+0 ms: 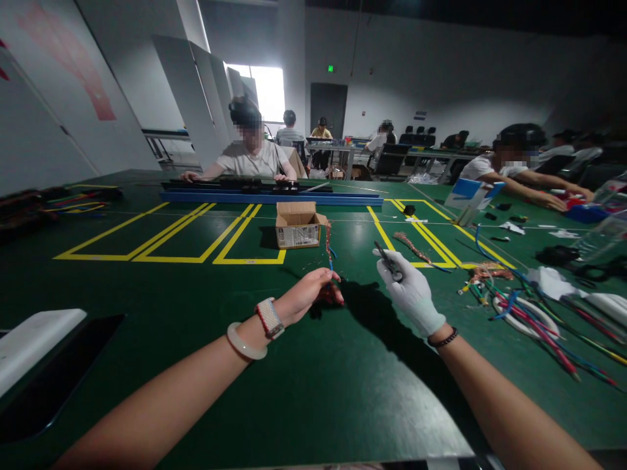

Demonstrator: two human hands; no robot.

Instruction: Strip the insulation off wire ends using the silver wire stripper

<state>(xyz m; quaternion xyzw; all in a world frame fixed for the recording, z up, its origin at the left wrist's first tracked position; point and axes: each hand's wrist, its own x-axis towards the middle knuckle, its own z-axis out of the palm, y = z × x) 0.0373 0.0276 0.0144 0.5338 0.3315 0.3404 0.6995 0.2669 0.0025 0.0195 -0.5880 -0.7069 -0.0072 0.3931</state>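
Observation:
My left hand [309, 295], bare, is closed with thumb and fingers on a blue wire [331, 262]. Frayed copper strands [328, 236] rise from the wire's far end, beside the right side of a small open cardboard box [300, 234]. In a white glove, my right hand [410, 291] is wrapped around a dark pliers-like tool [388, 262], whose tip points up and left. The tool is apart from the wire, and its lower part is hidden in the palm. Another blue wire with bared copper strands [412, 247] lies on the table past the right hand.
The green table [235, 405] bears yellow tape outlines. Bundled colored cables [531, 316] and scraps lie at right, a white object [42, 336] at left. A blue rail [274, 198] crosses the far side, where a person [255, 153] sits; another person [509, 166] works at right.

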